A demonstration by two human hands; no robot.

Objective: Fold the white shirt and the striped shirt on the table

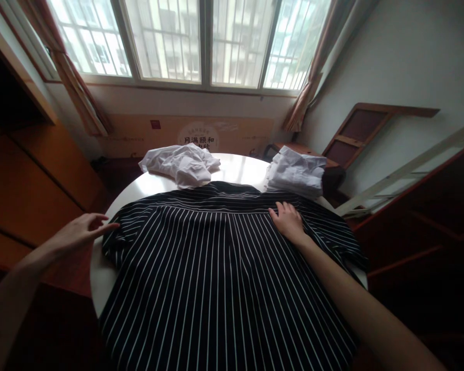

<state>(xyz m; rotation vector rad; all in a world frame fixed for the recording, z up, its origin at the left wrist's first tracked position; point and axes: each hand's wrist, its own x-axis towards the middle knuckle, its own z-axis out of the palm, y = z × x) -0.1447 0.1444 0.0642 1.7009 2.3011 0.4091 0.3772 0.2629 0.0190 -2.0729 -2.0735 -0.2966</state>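
Note:
A black shirt with thin white stripes (201, 268) lies spread over a round white table (239, 166), its back panel facing up and its collar at the far side. My right hand (288, 221) rests flat on the upper right of the shirt, near the shoulder seam, fingers spread. At the left sleeve (129, 226), my left hand (81, 229) reaches in from the side. One finger extends to the sleeve's edge while others curl apart above it; no fabric shows between them. The shirt's lower end runs out of view.
A crumpled white cloth (181, 162) lies at the table's far left. A stack of folded white cloths (296, 171) sits at the far right. Behind are a long printed carton (158, 129) and barred windows; a wooden chair (359, 129) stands right.

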